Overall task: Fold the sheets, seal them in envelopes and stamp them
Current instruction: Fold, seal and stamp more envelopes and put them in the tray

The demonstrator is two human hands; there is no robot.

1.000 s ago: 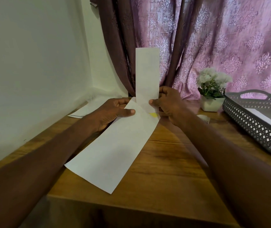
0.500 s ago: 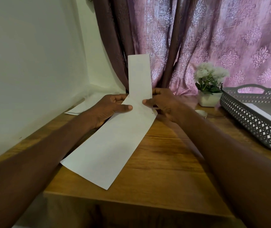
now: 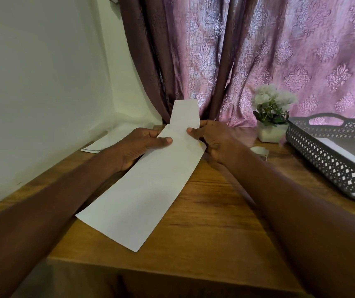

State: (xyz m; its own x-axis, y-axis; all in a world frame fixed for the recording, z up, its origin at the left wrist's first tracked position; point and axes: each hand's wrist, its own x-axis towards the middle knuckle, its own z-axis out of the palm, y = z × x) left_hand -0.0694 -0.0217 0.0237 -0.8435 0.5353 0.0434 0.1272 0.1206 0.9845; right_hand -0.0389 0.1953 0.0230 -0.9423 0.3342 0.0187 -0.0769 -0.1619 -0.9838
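Pinching a long white envelope with both hands, I see from my head camera that it lies slantwise on the wooden bench, its near corner close to the front edge and its far end lifted between my hands. My left hand grips the left edge near the far end: the thumb lies flat on top, pointing right, and the other fingers curl behind the paper. My right hand holds the right edge opposite, thumb tip pressed on the front and the remaining fingers folded underneath. Out of the envelope's far mouth a folded sheet stands up, tilted a little to the right, its lower part between my two thumbs. A small yellow mark shows at the envelope's right edge, just beside my right hand.

More white paper lies flat at the back left by the wall. To the right of my right hand sits a small white roll, and behind it a white pot of pale flowers. A grey lattice tray stands at the far right with a white sheet inside. A patterned pink curtain hangs behind the bench.
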